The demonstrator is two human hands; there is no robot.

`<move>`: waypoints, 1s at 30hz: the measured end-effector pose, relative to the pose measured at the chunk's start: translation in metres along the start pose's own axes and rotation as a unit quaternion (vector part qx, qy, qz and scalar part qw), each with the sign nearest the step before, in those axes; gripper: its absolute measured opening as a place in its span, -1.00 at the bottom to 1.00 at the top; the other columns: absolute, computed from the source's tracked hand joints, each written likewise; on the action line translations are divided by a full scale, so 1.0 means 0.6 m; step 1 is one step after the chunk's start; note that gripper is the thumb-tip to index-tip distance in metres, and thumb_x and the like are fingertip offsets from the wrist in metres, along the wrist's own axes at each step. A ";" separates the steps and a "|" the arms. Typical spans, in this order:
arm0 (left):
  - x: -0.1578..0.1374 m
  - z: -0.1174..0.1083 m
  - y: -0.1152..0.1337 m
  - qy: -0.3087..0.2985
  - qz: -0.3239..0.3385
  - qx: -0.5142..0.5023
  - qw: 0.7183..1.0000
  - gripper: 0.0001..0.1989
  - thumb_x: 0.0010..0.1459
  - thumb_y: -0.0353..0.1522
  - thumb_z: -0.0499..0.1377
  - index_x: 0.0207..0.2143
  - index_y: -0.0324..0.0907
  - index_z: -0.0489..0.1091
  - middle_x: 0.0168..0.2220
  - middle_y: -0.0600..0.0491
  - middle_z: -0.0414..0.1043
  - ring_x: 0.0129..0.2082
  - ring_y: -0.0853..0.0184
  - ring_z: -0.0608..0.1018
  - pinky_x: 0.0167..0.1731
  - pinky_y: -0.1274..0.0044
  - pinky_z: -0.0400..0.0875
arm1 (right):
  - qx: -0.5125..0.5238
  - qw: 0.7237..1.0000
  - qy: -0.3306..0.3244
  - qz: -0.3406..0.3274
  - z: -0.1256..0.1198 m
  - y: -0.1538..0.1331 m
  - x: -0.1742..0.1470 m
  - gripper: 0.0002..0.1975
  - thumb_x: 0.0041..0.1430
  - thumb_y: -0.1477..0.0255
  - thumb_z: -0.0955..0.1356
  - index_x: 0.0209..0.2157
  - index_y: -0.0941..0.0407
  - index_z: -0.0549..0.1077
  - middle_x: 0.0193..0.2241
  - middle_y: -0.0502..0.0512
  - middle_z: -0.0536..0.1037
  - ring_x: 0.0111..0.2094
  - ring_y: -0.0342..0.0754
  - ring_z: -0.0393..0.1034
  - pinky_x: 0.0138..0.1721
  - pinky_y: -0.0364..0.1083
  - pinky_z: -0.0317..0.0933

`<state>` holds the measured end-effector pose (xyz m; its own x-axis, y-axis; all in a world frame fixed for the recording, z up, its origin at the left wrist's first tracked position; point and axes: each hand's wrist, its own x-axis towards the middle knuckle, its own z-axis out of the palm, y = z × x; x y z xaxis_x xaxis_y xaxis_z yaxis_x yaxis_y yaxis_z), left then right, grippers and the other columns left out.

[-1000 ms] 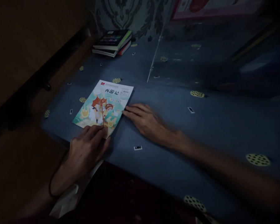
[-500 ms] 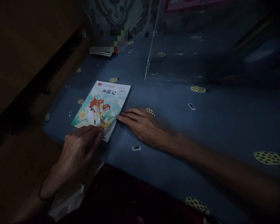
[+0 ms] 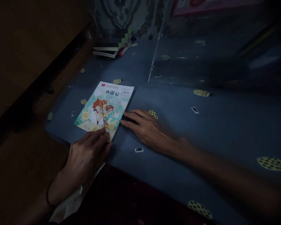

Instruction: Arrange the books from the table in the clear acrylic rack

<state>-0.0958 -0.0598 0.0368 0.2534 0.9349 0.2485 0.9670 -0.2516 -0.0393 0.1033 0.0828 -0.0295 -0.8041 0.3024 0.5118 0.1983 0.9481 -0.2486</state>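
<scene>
A thin paperback book (image 3: 98,107) with a green illustrated cover and Chinese characters lies closed and slightly turned on the blue tablecloth. At its lower edge, my left hand (image 3: 89,150) has its fingers bent and pressed together over the bottom right corner; the thumb is partly hidden. A dark band circles the left wrist. My right hand (image 3: 142,128) rests flat on the cloth with fingers stretched out, the tips touching or very near the book's right edge.
The tablecloth (image 3: 168,175) has yellow pineapple shapes and small labels. A stack of books (image 3: 105,53), partly pixelated, stands at the back left. A clear plastic sheet or case (image 3: 178,67) rises at the back right. The table's left edge borders a dark floor.
My left hand has shifted slightly right along the book's lower edge, and the corner that was curled up now lies flatter. The whole view has shifted a little. My right hand stays beside the book.
</scene>
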 end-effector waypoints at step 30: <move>0.183 0.039 -0.201 -0.089 -0.392 -0.693 0.598 -0.85 0.09 -0.48 0.27 -0.23 -0.29 0.47 -0.46 -0.08 0.62 -0.57 0.21 0.64 -0.48 0.41 0.64 | 0.163 0.950 0.023 0.264 0.033 -0.050 0.037 -0.38 0.25 0.31 0.42 0.30 0.05 0.25 0.41 0.26 0.08 0.42 0.20 -0.08 0.33 0.28 0.04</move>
<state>-0.1841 0.0788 0.0463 -0.1453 0.8823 -0.4478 -0.1290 0.4318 0.8927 0.0685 0.0592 -0.0267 -0.6137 0.7388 0.2785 0.3767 0.5841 -0.7190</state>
